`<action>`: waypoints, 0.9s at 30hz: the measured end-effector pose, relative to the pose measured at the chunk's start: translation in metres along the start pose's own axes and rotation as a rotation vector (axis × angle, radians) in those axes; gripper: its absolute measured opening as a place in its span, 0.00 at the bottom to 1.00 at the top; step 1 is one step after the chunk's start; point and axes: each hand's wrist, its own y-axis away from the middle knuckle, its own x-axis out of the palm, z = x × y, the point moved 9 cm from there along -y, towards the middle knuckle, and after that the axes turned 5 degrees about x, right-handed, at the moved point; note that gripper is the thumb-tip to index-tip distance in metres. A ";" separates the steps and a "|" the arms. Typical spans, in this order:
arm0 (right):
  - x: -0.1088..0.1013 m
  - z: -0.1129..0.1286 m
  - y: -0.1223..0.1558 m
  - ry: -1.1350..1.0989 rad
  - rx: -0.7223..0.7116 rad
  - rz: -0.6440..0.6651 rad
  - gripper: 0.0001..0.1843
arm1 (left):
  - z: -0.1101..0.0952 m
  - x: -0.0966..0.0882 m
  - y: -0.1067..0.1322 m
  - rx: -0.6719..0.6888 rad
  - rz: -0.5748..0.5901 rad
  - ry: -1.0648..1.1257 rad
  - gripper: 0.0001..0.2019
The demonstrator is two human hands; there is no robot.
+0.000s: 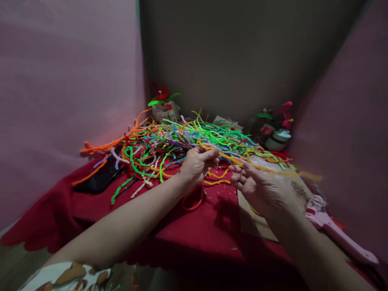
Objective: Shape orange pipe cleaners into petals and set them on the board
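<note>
An orange-yellow pipe cleaner (226,156) stretches sideways between my hands, its right end blurred by motion. My left hand (198,161) is closed in a pinch on it near its left end. Farther along, my right hand (257,184) has thumb and index finger on the same stem, with the other fingers curled loosely. Behind both hands spreads a big tangled heap of pipe cleaners (209,133) in green, orange, purple, red, white and blue. Just below my left hand lie the red handles of scissors (194,201), their blades mostly hidden.
Red cloth (194,234) covers the table. A dark phone-like slab (97,178) lies at left under stray stems. At right are a cardboard piece (257,224), a pink-handled tool (339,230) and a white jar (278,139). Pipe-cleaner flowers (162,95) stand at the back.
</note>
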 end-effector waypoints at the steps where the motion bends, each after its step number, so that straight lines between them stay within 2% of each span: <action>1: 0.004 0.000 -0.002 0.011 -0.025 0.006 0.08 | 0.002 0.002 0.002 0.002 0.027 -0.036 0.09; 5: 0.008 -0.005 -0.013 0.024 -0.020 -0.043 0.07 | 0.014 0.005 0.006 -0.069 0.092 -0.123 0.10; 12: 0.014 -0.001 -0.019 0.191 -0.049 0.063 0.05 | 0.018 0.009 0.007 -0.147 0.121 -0.102 0.12; 16: 0.005 0.004 -0.020 0.273 -0.077 0.046 0.05 | 0.017 0.005 0.009 -0.123 0.063 -0.119 0.10; 22: -0.012 0.008 -0.018 0.296 -0.058 0.010 0.04 | 0.034 0.002 0.020 -0.323 -0.053 -0.040 0.07; 27: -0.020 0.000 -0.022 0.246 0.014 0.046 0.05 | 0.037 0.000 0.022 -0.363 -0.088 -0.048 0.06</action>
